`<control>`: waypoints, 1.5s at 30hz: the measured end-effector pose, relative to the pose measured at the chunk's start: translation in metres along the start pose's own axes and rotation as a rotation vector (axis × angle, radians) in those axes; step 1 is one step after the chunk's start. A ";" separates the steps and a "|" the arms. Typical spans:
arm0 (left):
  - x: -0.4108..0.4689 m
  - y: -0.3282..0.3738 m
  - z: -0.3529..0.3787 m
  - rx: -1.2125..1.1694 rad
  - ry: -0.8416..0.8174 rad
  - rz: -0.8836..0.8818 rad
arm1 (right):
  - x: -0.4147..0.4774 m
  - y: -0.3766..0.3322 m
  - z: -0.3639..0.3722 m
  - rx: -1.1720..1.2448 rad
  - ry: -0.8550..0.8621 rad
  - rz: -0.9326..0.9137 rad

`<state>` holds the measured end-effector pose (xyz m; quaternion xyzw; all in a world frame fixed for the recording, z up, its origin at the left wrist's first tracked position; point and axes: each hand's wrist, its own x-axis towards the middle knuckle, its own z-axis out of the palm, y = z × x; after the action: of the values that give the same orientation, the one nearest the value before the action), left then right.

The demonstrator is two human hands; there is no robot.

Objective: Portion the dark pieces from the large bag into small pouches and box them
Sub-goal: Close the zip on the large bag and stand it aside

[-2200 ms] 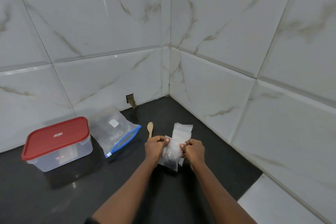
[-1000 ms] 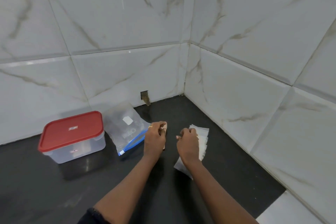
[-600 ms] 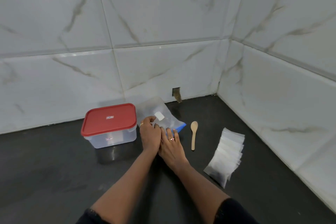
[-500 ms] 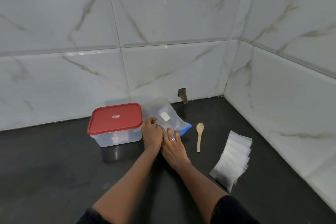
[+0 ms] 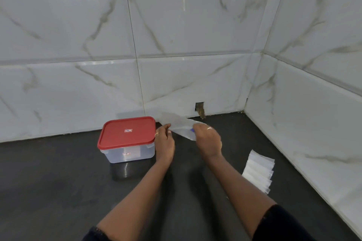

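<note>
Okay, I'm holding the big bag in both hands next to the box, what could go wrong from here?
The large bag hangs tilted between your left hand and right hand; opened like that, dark pieces could spill onto the dark surface and be hard to spot. The fanned pouches lie near your right forearm, so a sweep could scatter them.
</note>
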<state>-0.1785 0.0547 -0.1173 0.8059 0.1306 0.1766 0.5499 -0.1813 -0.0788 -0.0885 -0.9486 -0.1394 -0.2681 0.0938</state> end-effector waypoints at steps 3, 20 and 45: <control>0.001 0.004 -0.002 -0.003 -0.004 -0.010 | 0.019 0.015 -0.041 0.169 -0.024 0.212; -0.025 0.046 -0.012 -0.388 -0.032 0.052 | 0.008 0.059 -0.130 0.230 0.162 0.345; -0.033 0.052 -0.039 -0.503 0.083 -0.010 | -0.016 0.074 -0.122 0.913 0.080 0.677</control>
<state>-0.2241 0.0556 -0.0599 0.6352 0.1089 0.2336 0.7280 -0.2295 -0.1823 -0.0026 -0.7928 0.0741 -0.1714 0.5802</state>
